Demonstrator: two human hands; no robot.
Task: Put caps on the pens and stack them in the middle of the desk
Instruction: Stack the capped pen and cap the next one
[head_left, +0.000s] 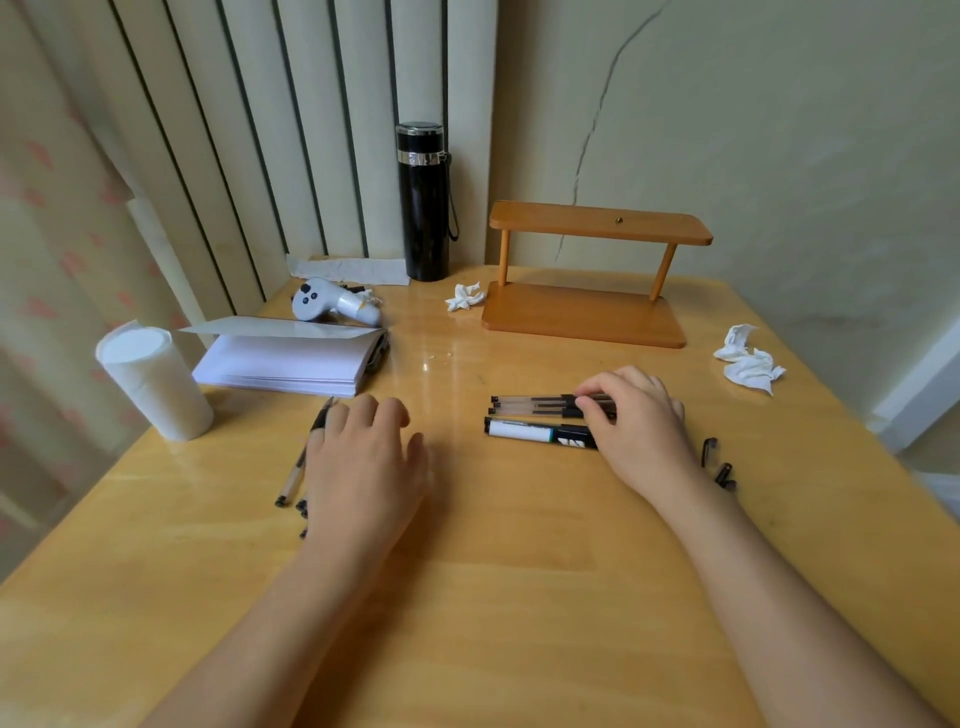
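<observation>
Three thin clear-barrelled pens (530, 405) lie side by side right of the desk's middle, with a thick black-and-white marker (535, 432) just in front of them. My right hand (631, 415) rests over their right ends, fingertips curled on the pens. My left hand (363, 462) lies flat, fingers apart, over several pens at the left; one thin pen (298, 467) sticks out beside it and dark ends (301, 506) show below. Loose black caps (719, 462) lie to the right of my right wrist.
A wooden two-tier shelf (582, 317) stands at the back right, a black flask (426, 202) behind the middle. A paper stack (285, 364), a white controller (332, 304) and a tissue roll (153, 382) sit at the left. Crumpled tissues (748, 361) lie at the right, another tissue (465, 297) by the shelf.
</observation>
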